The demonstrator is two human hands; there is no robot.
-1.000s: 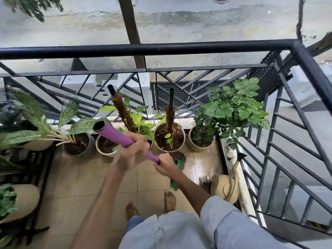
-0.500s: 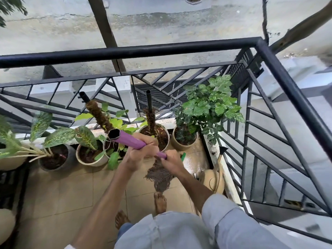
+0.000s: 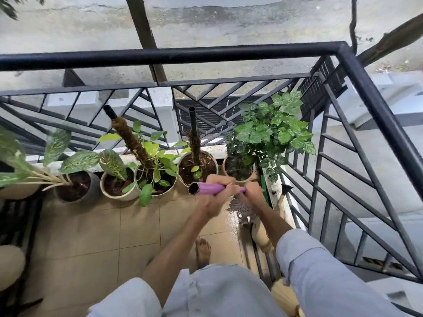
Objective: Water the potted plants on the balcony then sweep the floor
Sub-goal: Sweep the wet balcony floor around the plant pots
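Both my hands grip the purple handle (image 3: 207, 188) of a broom. My left hand (image 3: 217, 194) holds it nearer the top end and my right hand (image 3: 253, 194) holds it lower down. The broom's brown bristle head (image 3: 240, 208) touches the wet floor tiles (image 3: 219, 229) below my right hand, near the right wall. A row of potted plants stands along the railing: a bushy green plant (image 3: 272, 131) at the right, a pot with a black pole (image 3: 196, 165), a pot with a moss pole (image 3: 155, 177), and pots with variegated leaves (image 3: 114, 186).
A beige watering can (image 3: 263, 232) stands on the floor by the right railing, partly behind my right arm. The black metal railing (image 3: 183, 56) fences the front and right side. My bare foot (image 3: 202, 250) is on the tiles. Dark racks with more pots (image 3: 11, 264) line the left.
The broom handle has swung right and lies flatter, and its head has moved right toward the watering can. My view has shifted left again, so the pots sit further right in the frame.
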